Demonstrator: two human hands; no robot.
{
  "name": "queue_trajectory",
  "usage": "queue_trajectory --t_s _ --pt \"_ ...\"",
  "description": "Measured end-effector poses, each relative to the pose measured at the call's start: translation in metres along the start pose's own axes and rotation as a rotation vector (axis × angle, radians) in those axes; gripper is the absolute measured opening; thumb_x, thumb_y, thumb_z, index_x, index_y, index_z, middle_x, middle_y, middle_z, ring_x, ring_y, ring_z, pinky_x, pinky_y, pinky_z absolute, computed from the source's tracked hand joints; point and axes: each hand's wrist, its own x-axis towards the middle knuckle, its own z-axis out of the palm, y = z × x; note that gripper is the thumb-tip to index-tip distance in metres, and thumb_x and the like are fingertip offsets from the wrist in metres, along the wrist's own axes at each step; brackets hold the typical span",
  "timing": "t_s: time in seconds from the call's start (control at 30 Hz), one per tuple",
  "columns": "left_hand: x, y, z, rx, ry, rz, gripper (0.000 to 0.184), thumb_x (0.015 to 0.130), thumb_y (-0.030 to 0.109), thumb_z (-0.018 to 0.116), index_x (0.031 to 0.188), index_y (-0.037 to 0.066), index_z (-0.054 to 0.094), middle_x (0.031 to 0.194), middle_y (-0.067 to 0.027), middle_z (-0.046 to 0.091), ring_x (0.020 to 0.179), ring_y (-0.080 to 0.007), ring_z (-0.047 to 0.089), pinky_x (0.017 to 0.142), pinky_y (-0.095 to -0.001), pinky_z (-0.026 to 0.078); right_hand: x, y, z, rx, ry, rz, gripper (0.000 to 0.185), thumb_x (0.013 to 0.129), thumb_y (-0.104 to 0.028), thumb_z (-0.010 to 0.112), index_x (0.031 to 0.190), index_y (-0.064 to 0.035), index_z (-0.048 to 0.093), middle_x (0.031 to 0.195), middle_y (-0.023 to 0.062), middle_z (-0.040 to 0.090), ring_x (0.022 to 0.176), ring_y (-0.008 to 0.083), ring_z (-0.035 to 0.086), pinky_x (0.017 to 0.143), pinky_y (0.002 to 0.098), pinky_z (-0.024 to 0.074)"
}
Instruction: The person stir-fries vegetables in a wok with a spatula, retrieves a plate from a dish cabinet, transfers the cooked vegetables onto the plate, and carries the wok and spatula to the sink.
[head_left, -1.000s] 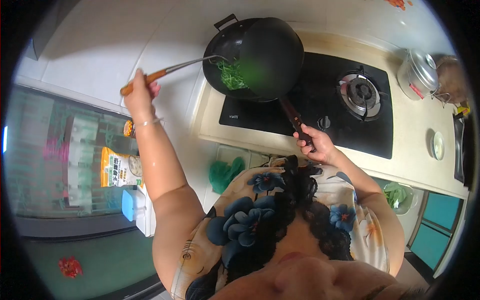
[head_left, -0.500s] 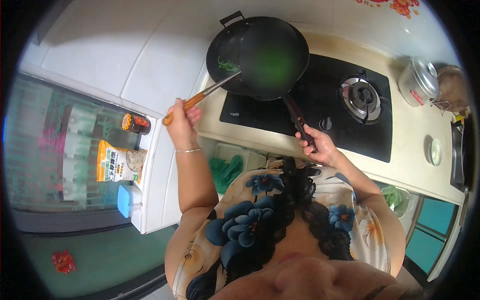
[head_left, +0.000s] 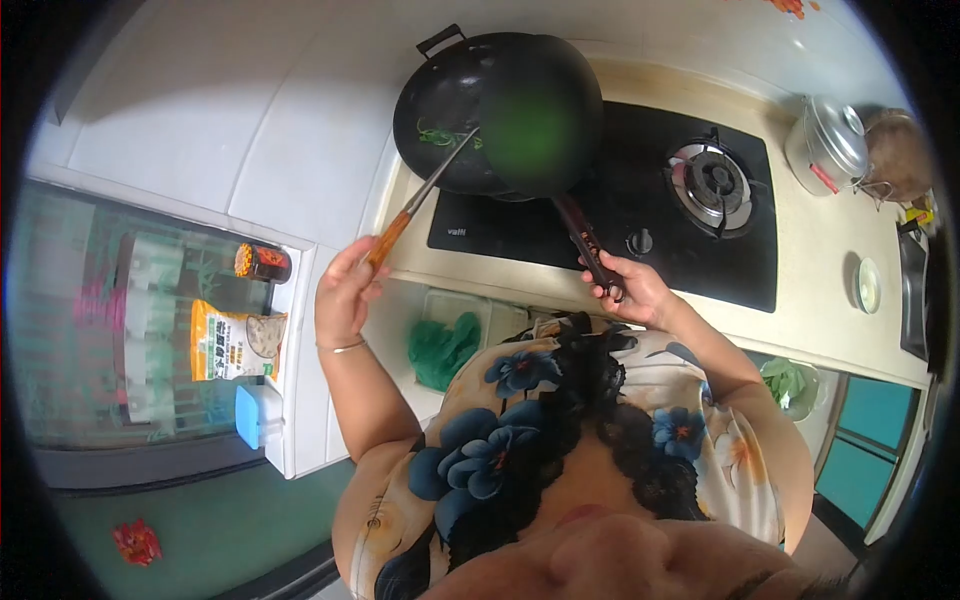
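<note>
A cream tabletop [head_left: 818, 262] fills the upper right of the frame, with a black gas stove [head_left: 630, 200] set in it. The wok [head_left: 495, 90] sits at the upper centre, covering the stove's left end. A lidded metal pot [head_left: 825, 145] stands at the upper right, and a yellow-and-white packet [head_left: 237, 342] at the middle left. Both hands are gripping: the right hand [head_left: 637, 293], near the centre, wraps the wok's dark handle; the left hand [head_left: 348, 295], at centre left, holds a wooden-handled utensil [head_left: 421, 195] reaching into the wok. Leafy greens [head_left: 437, 136] lie there, though the blurred right half makes their full extent hard to judge.
</note>
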Motion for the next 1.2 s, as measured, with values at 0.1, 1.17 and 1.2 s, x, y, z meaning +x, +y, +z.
queue_trajectory --t_s 0.1,1.17,1.2 --pt "-0.004 -0.001 0.024 0.680 0.097 0.012 0.044 0.079 0.001 0.056 0.122 0.003 0.051 0.112 -0.0145 0.057 0.085 -0.0209 0.061 0.067 -0.0296 0.049 -0.004 -0.003 -0.005 -0.062 0.002 0.025 0.025 0.091 -0.028 0.052 0.105 -0.0078 0.054 0.086 0.0063 0.061 0.065 0.0121 0.055 0.045 0.0216 0.0407" --pt "-0.147 -0.018 0.148 -0.087 0.619 0.675 0.036 0.089 0.030 0.045 0.095 -0.005 0.053 0.078 -0.0137 0.061 0.070 -0.0218 0.062 0.061 -0.0268 0.049 -0.254 0.174 -0.188 0.172 0.184 -0.371 0.015 0.091 -0.020 0.049 0.092 -0.0070 0.057 0.080 0.0020 0.060 0.071 0.0138 0.060 0.062 0.0277 0.0504" --pt "-0.157 -0.023 0.167 -0.098 0.608 0.674 0.036 0.089 0.030 0.045 0.095 -0.005 0.053 0.078 -0.0137 0.061 0.070 -0.0218 0.062 0.061 -0.0268 0.049 -0.274 0.176 -0.198 0.181 0.187 -0.389 0.015 0.091 -0.019 0.049 0.092 -0.0070 0.057 0.080 0.0018 0.060 0.071 0.0138 0.060 0.062 0.0278 0.0504"
